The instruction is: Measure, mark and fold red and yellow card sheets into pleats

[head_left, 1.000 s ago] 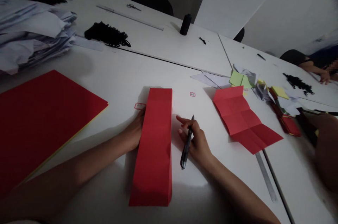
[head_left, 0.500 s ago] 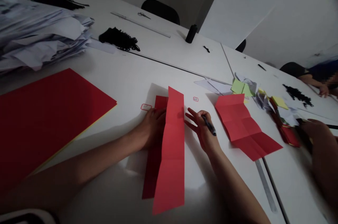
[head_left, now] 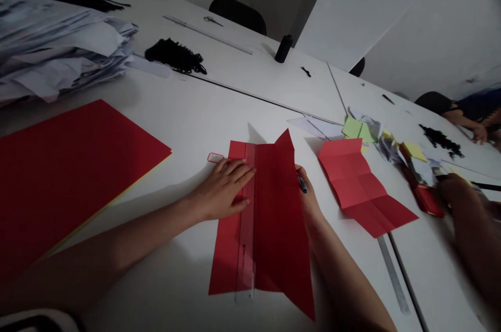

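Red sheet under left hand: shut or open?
Open, not flat: red sheet has its right flap tilted up at the right hand; left hand on ruler.

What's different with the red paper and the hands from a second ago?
The red paper has opened to the right, showing a clear ruler. The left hand, tucked under the top flap before, now lies across the ruler. The right hand went partly behind that flap, keeping hold of its pen. The other creased red sheet and the black bottle stayed put.
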Demonstrator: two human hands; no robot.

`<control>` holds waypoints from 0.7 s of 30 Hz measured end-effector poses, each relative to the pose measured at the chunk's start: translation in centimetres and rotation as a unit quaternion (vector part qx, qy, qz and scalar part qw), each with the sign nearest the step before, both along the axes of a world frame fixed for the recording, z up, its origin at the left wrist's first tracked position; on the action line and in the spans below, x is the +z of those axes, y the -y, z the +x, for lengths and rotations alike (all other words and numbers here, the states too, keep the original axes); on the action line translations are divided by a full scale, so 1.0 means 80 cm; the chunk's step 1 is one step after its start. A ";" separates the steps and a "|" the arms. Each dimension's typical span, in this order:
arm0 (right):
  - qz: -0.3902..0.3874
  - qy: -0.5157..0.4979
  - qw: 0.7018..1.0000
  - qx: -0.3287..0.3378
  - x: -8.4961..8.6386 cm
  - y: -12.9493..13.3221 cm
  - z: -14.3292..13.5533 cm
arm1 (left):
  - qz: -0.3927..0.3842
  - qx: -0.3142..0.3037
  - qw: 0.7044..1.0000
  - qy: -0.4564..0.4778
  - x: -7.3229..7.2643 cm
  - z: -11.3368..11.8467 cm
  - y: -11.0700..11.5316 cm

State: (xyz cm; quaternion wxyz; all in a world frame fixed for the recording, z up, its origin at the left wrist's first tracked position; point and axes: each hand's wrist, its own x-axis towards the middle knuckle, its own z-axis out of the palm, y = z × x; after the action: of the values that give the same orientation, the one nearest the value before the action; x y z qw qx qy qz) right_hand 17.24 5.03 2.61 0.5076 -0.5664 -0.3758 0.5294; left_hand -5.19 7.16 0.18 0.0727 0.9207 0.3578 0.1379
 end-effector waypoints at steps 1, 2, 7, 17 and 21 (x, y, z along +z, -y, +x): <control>0.001 0.000 1.000 0.002 -0.001 0.000 0.001 | 0.000 0.002 1.000 0.005 -0.001 0.000 0.000; 0.002 -0.002 1.000 0.002 -0.002 0.000 0.001 | 0.002 0.003 1.000 0.006 -0.002 0.000 -0.001; 0.018 0.017 1.000 0.004 -0.005 0.000 0.002 | 0.010 0.000 1.000 -0.009 -0.001 0.000 -0.002; 0.018 0.016 1.000 0.009 -0.002 0.001 0.001 | 0.001 -0.001 1.000 -0.013 0.001 0.002 -0.004; 0.020 0.012 1.000 0.009 -0.001 0.002 0.002 | -0.002 0.001 1.000 -0.015 0.003 0.004 -0.003</control>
State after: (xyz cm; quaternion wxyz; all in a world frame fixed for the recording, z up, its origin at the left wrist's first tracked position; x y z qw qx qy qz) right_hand 17.36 4.89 2.54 0.5093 -0.5592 -0.3972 0.5198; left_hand -4.89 7.38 0.44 0.0694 0.9220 0.3605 0.1233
